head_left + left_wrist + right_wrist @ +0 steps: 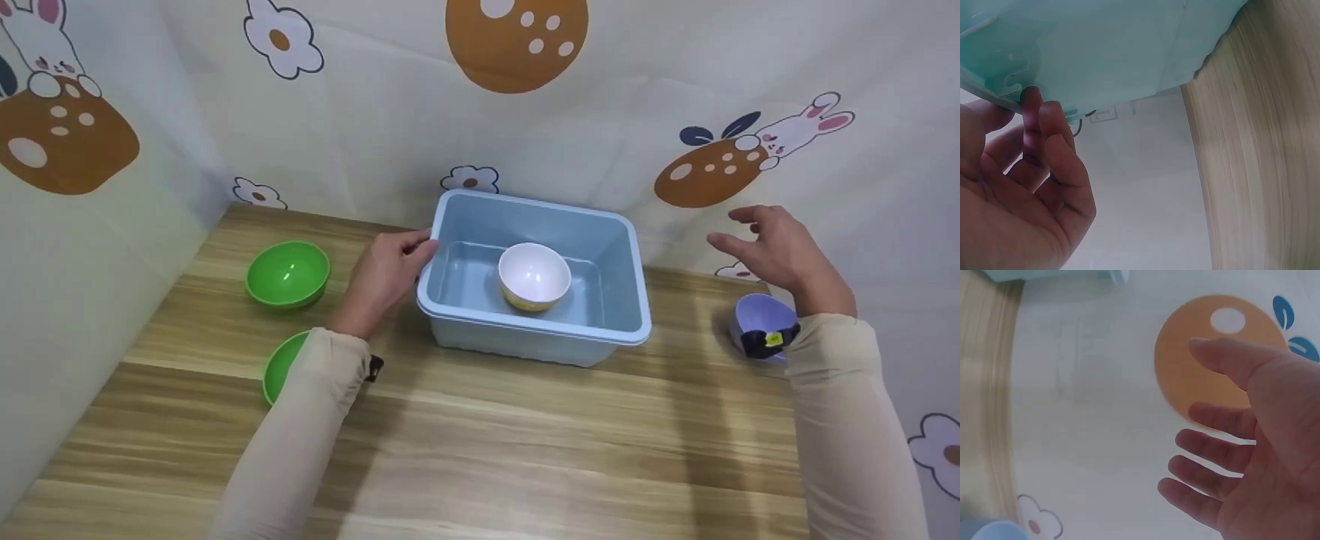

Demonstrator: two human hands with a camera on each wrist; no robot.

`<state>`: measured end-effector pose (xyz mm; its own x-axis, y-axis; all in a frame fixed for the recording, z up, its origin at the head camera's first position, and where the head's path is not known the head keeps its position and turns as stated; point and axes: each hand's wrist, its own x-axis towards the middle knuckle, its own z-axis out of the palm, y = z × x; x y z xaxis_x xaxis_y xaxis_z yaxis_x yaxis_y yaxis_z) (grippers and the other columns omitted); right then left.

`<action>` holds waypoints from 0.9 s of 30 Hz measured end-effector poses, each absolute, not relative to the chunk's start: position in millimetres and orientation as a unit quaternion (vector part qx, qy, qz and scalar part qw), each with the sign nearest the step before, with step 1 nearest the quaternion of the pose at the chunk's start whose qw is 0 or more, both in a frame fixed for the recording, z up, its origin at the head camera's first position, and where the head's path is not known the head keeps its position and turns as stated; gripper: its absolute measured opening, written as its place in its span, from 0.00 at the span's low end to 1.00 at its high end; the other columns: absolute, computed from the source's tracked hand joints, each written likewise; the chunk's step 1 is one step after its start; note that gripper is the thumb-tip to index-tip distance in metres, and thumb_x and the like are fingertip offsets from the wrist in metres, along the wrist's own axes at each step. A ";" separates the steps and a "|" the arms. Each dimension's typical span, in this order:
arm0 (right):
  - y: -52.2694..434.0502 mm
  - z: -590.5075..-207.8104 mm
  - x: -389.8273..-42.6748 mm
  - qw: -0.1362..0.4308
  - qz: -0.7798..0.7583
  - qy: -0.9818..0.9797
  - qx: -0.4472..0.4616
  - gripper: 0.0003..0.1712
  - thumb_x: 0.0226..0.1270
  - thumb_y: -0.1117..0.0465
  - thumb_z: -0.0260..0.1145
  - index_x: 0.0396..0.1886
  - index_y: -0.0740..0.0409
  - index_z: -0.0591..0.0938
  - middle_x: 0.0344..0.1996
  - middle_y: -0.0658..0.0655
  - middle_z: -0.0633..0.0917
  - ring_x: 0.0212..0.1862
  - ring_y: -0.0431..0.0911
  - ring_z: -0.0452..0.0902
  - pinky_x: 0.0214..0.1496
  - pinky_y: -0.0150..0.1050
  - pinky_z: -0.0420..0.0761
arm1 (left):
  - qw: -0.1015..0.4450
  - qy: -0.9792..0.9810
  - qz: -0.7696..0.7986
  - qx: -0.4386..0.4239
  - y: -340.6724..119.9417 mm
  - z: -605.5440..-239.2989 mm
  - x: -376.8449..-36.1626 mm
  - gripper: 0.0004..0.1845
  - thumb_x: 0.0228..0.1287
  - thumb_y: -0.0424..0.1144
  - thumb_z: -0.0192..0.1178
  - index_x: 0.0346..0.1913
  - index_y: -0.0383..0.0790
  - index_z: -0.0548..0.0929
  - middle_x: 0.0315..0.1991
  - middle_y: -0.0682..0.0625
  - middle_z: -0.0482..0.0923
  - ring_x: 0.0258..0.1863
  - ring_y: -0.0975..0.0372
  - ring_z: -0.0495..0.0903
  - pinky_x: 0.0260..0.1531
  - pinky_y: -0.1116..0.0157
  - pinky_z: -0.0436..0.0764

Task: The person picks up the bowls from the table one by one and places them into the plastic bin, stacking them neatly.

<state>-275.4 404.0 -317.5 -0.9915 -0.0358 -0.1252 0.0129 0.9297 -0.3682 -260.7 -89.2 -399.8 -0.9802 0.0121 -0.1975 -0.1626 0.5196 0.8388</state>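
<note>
blue tub (517, 343) | left hand (384, 276) pinches rim (534, 324) | white bowl (534, 277) inside

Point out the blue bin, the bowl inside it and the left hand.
Blue bin (525, 343): head view, on its outer front wall.
Bowl (534, 274): head view, on its white inside.
Left hand (384, 276): head view, on the back of the hand.

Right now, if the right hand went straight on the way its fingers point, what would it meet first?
The right hand would probably meet the printed backdrop first, around its brown rabbit motif; the blue plastic bin looks left of that line, though depth is unclear.
</note>
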 end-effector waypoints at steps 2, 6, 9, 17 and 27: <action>412.1 -322.0 -274.0 0.070 -0.193 0.979 0.012 0.53 0.71 0.30 0.56 0.76 0.70 0.62 0.73 0.78 0.62 0.71 0.73 0.58 0.69 0.73 0.65 | 0.091 0.866 0.489 -0.043 -88.9 -400.4 -260.1 0.26 0.75 0.53 0.59 0.72 0.57 0.74 0.67 0.51 0.79 0.51 0.57 0.83 0.53 0.59 0.86; 427.4 -331.8 -270.7 0.085 -0.214 0.972 0.056 0.59 0.69 0.27 0.56 0.80 0.68 0.55 0.76 0.78 0.57 0.74 0.75 0.54 0.71 0.74 0.61 | 0.088 0.865 0.492 -0.042 -88.4 -400.4 -260.0 0.25 0.75 0.52 0.59 0.72 0.57 0.74 0.66 0.51 0.80 0.50 0.57 0.83 0.52 0.60 0.86; 435.7 -339.9 -268.5 0.084 -0.220 0.969 0.076 0.62 0.67 0.25 0.56 0.81 0.66 0.51 0.77 0.78 0.54 0.75 0.76 0.52 0.71 0.74 0.60 | 0.085 0.865 0.493 -0.042 -88.7 -400.4 -260.5 0.25 0.75 0.52 0.59 0.71 0.57 0.75 0.66 0.51 0.80 0.50 0.57 0.83 0.53 0.60 0.86; 452.5 -357.5 -258.3 0.055 -0.226 0.968 0.093 0.62 0.70 0.27 0.54 0.82 0.67 0.43 0.77 0.81 0.48 0.76 0.79 0.44 0.71 0.78 0.55 | 0.077 0.868 0.490 -0.034 -89.3 -402.5 -260.3 0.25 0.75 0.54 0.58 0.71 0.56 0.76 0.65 0.51 0.81 0.51 0.57 0.84 0.53 0.59 0.85; 461.6 -380.3 -245.9 0.021 -0.200 0.973 0.117 0.60 0.71 0.27 0.53 0.81 0.68 0.47 0.73 0.86 0.49 0.68 0.82 0.47 0.60 0.77 0.62 | 0.077 0.864 0.497 -0.034 -88.7 -401.6 -260.9 0.25 0.75 0.53 0.58 0.72 0.56 0.75 0.66 0.51 0.81 0.50 0.58 0.84 0.52 0.61 0.86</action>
<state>-245.9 461.6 -380.3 -0.9716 0.2196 -0.0881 0.2365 0.8926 -0.3839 -260.9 -88.7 -401.6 -0.9859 0.0178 -0.1661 -0.1346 0.5046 0.8528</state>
